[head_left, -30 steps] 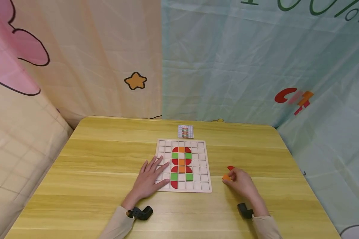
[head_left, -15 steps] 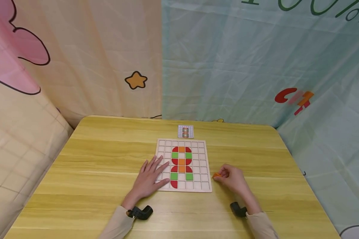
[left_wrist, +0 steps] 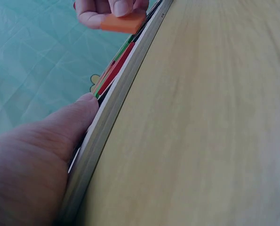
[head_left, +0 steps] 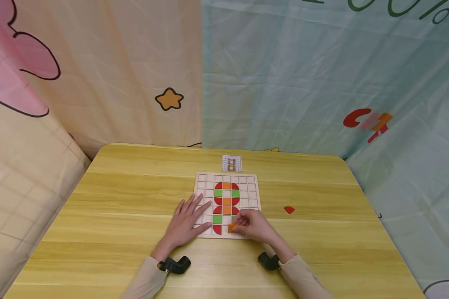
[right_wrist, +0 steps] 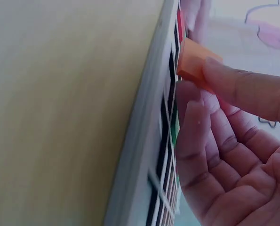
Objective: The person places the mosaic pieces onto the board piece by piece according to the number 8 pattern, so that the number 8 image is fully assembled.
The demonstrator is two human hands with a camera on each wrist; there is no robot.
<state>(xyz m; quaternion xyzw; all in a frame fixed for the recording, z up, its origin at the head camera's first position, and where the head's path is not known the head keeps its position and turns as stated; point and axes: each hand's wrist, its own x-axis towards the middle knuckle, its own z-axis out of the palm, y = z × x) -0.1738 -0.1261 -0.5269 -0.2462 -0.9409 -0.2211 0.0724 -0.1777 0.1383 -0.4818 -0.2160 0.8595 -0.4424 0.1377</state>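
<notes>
My right hand (head_left: 255,226) pinches an orange square tile (right_wrist: 196,61) between thumb and fingers, just over the lower middle of the white grid board (head_left: 249,187). In the left wrist view the same tile shows above the board's edge. My left hand (head_left: 185,222) lies with fingers spread on the board's left side, the thumb near a red quarter-round tile (head_left: 217,229). Red, orange and green tiles form a figure-eight-like column on the board. The right hand covers part of the lower right green tile (head_left: 233,218).
A red quarter-round tile (head_left: 289,210) lies on the wooden table (head_left: 321,195) to the right of the board. Behind the board rests a small pattern card (head_left: 231,163) with a similar figure. Printed curtains hang beyond the table's back edge.
My right hand has carried the orange tile leftward from the table onto the area above the board, uncovering the red tile on the table. The left hand has stayed in place.
</notes>
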